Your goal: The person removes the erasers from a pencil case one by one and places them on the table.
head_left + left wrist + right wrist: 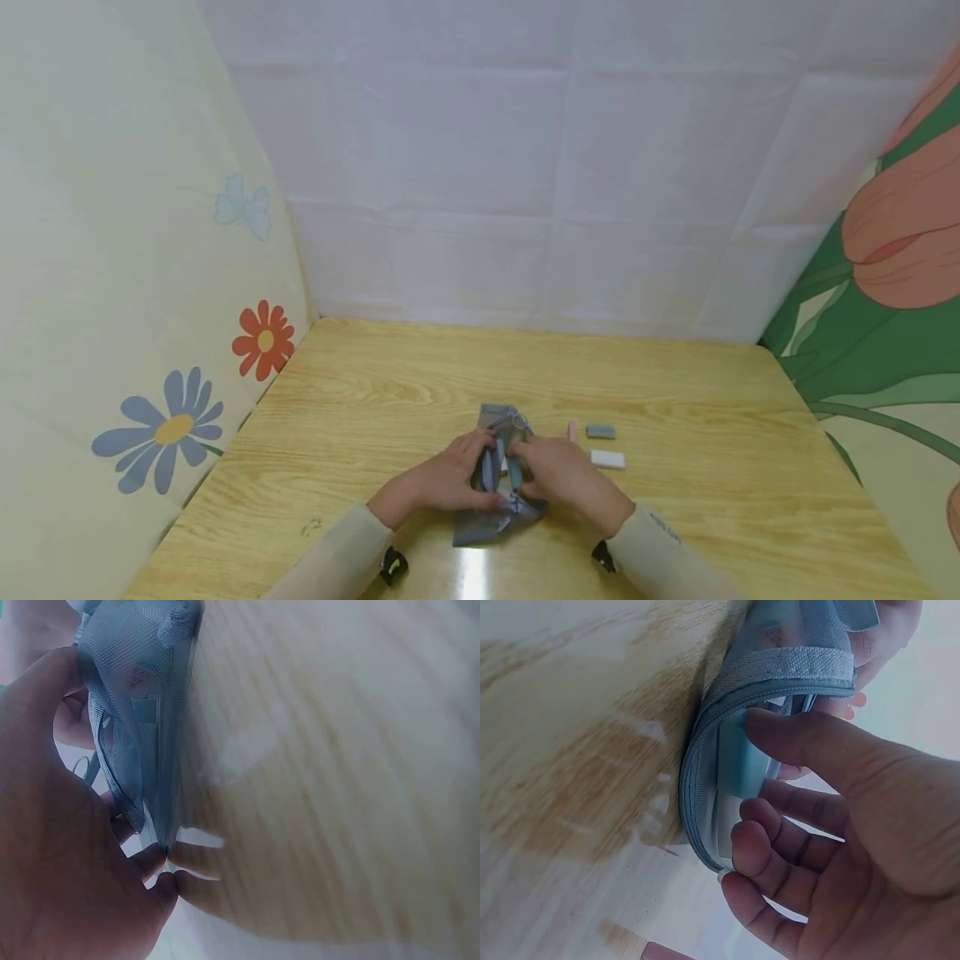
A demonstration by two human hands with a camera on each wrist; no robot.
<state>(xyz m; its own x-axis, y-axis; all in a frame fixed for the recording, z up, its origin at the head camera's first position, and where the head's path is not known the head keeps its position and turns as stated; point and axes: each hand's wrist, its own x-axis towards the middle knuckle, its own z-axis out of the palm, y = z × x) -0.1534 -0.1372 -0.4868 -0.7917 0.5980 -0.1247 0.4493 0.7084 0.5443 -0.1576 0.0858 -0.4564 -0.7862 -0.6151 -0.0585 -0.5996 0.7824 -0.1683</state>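
Observation:
A grey-blue mesh zip pouch (480, 527) lies on the table with its zipped mouth spread wide. My left hand (453, 477) holds the pouch's side, thumb at the near edge and fingers at the far one. In the left wrist view, that hand (67, 825) curls round the mesh. My right hand (566, 477) reaches into the mouth from the right. Seen from the right wrist, its thumb and fingers pinch a teal-and-white eraser (740, 761) inside the opening. Other contents of the pouch are mostly hidden.
To the right of the pouch lie a small pink block (572, 431), a blue-sleeved eraser (600, 432) and a white eraser (607, 459). The wooden table (390, 367) meets a white cloth (465, 250) at the back and flower-printed cloths at both sides.

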